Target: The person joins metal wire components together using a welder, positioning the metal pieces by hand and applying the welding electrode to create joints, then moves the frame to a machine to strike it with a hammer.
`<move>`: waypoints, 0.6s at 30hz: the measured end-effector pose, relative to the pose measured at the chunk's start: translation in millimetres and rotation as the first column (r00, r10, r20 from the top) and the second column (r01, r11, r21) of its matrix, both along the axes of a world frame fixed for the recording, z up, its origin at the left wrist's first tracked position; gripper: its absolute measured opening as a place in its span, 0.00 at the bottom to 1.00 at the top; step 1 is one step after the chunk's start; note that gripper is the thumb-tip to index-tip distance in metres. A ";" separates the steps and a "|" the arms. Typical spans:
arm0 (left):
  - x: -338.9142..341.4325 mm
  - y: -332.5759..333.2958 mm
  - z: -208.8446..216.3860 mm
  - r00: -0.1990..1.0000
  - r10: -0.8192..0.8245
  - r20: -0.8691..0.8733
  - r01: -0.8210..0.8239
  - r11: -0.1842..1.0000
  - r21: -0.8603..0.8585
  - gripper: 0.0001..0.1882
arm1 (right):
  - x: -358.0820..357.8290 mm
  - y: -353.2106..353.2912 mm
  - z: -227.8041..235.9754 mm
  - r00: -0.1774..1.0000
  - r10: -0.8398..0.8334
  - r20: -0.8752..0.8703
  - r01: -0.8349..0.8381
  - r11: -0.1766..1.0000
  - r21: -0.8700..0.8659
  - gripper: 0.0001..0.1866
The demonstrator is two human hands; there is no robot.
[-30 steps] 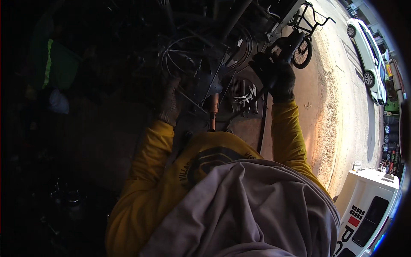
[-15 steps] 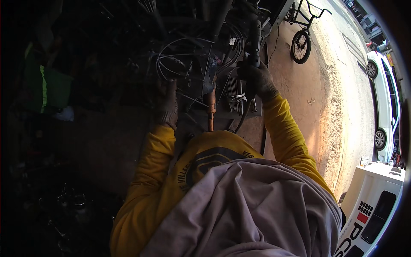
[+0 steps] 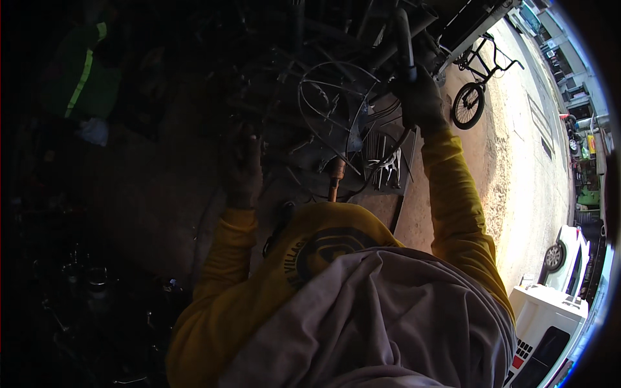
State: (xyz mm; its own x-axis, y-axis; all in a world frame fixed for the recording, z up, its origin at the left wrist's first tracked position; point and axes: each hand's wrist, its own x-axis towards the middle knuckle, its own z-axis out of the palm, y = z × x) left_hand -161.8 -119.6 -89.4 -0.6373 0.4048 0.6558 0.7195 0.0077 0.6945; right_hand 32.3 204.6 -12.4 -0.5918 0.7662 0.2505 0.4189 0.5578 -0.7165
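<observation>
In the dim upper middle of the view, the right hand (image 3: 422, 100), in a dark glove, is raised and wrapped shut around a grey metal tube (image 3: 404, 35) that runs up and away from it. The left hand (image 3: 242, 169), also gloved, is held lower and further left in deep shadow; its fingers point upward, but I cannot tell how far they are open or whether they have hold of anything. Between the two hands sits a round wire wheel (image 3: 336, 107) with thin spokes, part of a tangle of dark metal parts. Just below the wheel a short copper-coloured rod (image 3: 334, 178) stands nearly upright, and beside it to the right lies a dark mat (image 3: 394, 145) with a cluster of shiny tools (image 3: 386, 169) on it. Both arms wear yellow sleeves (image 3: 456, 200). To the right, out in bright sun, a small black bicycle (image 3: 479, 81) stands on sandy ground, and a white car (image 3: 566, 252) is parked near the lower right edge.
</observation>
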 end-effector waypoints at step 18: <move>-223.3 286.8 102.3 0.996 0.083 0.022 -0.061 0.860 -0.507 0.24 | 190.3 -182.8 -99.9 0.717 -0.670 -0.190 0.429 0.640 -0.637 0.40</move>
State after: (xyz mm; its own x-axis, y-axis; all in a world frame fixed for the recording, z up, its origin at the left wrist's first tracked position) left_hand -385.1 167.1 12.9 -0.6994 0.6254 0.3460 0.6742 0.4166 0.6099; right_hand 222.6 21.9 -112.3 0.0419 0.9812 -0.1882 0.1468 -0.1924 -0.9703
